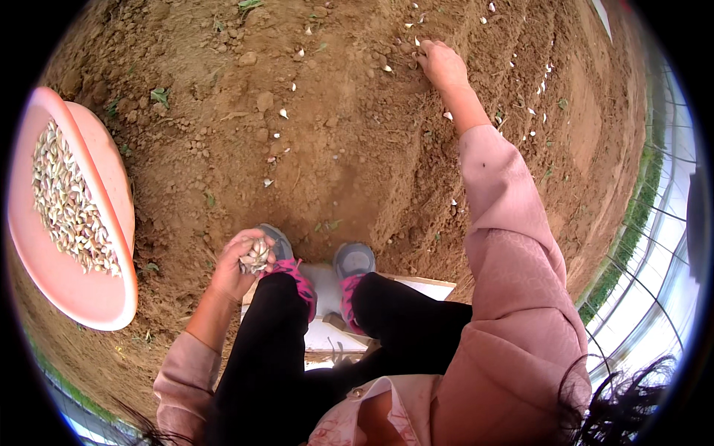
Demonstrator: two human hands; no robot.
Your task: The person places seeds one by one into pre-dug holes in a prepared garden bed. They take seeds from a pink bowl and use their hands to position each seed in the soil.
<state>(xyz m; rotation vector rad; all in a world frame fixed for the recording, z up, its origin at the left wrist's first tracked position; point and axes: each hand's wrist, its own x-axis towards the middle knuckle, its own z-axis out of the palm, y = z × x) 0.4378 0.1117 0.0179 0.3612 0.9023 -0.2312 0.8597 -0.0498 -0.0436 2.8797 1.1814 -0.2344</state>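
My left hand (234, 266) is cupped around a small heap of garlic cloves (256, 256), just beside my left knee. Stretched out far to the front right, my right hand (444, 65) reaches down to the soil with its fingers pinched together. A pale garlic clove (417, 42) shows at those fingertips, partly against the ground. More white cloves stand in loose rows in the brown soil (342, 141), among them one clove (283, 114) ahead of my feet and another clove (387, 68) left of my right hand.
A pink basin (119, 160) at the left holds many garlic cloves (71, 201). My grey shoes (354, 260) with pink laces rest by a white board (416, 286). Clods and small green weeds (159, 96) dot the soil. Clear sheeting on a frame (654, 260) borders the right.
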